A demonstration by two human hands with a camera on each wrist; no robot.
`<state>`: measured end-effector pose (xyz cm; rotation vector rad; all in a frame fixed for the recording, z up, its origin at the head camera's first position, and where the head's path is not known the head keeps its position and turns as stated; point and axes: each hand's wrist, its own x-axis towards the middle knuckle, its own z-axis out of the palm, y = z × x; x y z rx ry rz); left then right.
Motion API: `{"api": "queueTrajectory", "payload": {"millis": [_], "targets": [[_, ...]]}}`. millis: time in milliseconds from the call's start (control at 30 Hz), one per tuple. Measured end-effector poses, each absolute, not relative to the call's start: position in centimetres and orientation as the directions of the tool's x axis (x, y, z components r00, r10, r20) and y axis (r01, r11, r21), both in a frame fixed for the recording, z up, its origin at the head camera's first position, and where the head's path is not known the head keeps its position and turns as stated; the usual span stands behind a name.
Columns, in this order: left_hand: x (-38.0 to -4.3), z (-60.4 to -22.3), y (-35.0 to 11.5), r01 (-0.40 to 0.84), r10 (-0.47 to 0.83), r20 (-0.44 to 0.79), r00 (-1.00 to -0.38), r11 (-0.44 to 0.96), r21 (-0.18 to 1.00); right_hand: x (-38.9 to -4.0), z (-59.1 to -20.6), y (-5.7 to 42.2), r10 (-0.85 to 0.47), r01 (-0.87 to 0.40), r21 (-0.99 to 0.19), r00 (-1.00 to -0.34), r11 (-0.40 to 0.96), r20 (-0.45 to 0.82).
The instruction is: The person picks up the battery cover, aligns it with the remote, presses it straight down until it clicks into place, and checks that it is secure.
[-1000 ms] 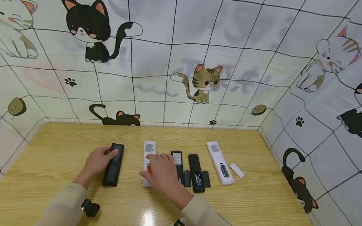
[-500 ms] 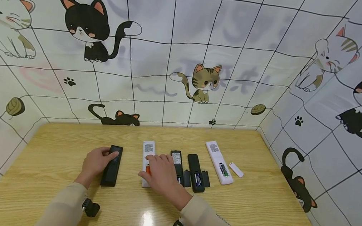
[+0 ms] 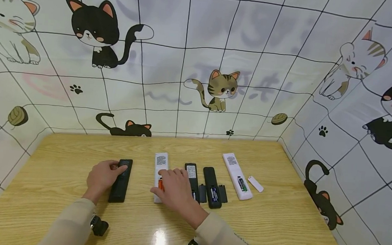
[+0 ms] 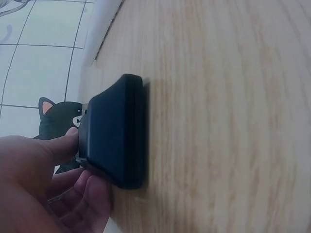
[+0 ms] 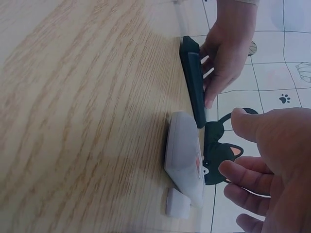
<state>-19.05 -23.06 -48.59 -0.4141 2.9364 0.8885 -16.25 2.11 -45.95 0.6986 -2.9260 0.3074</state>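
Note:
My left hand (image 3: 101, 178) holds a black remote control (image 3: 119, 187) at the left of the table, thumb on its top face and fingers at its left side. In the left wrist view the remote's end (image 4: 114, 133) faces the camera, the thumb at its far edge. My right hand (image 3: 178, 193) hovers over a white remote control (image 3: 161, 160), fingers loosely bent with nothing between them. An orange battery (image 3: 160, 184) shows in that remote near the fingertips. The right wrist view shows a small white cover (image 5: 178, 204) beside the white remote (image 5: 182, 145), hidden from the head camera.
Right of my right hand lie two black remotes (image 3: 191, 172), (image 3: 209, 176) with batteries in open compartments and black covers (image 3: 203, 194), (image 3: 222, 194) beside them. Farther right is another white remote (image 3: 233, 166) with a loose white cover (image 3: 256, 184). Cat-print cloth (image 3: 166, 65) borders the wooden table.
My left hand has slid the black remote slightly left and toward me. The right hand has barely moved over the white remote.

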Motion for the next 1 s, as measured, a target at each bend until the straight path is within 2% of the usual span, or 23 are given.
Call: {"api": "queueTrajectory", "payload": {"millis": [233, 433, 700, 867, 1000], "targets": [[-19.2, -48.8, -23.0, -0.253, -0.235, -0.103, -0.966, 0.799, 0.545, -16.3, -45.6, 2.6, -0.429, -0.45, -0.181, -0.892, 0.875, 0.144], [-19.3, -48.2, -22.9, -0.233, -0.251, -0.057, -0.966, 0.759, 0.608, -16.8, -45.4, 3.8, -0.432, -0.456, -0.198, -0.889, 0.868, 0.153], [-20.0, -47.0, -20.4, -0.067, -0.132, 0.062, -0.989, 0.788, 0.611, -17.3, -45.1, 5.5, -0.416, -0.446, -0.171, -0.89, 0.878, 0.187], [-20.4, -46.4, -17.7, -0.03, -0.066, 0.036, -0.997, 0.784, 0.621, -17.4, -45.6, 6.1, -0.409, -0.436, -0.127, -0.892, 0.891, 0.193], [-21.1, -46.1, -15.9, -0.053, -0.038, -0.038, -0.999, 0.788, 0.613, -17.7, -46.1, 6.5, -0.411, -0.435, -0.105, -0.89, 0.894, 0.196]]}}
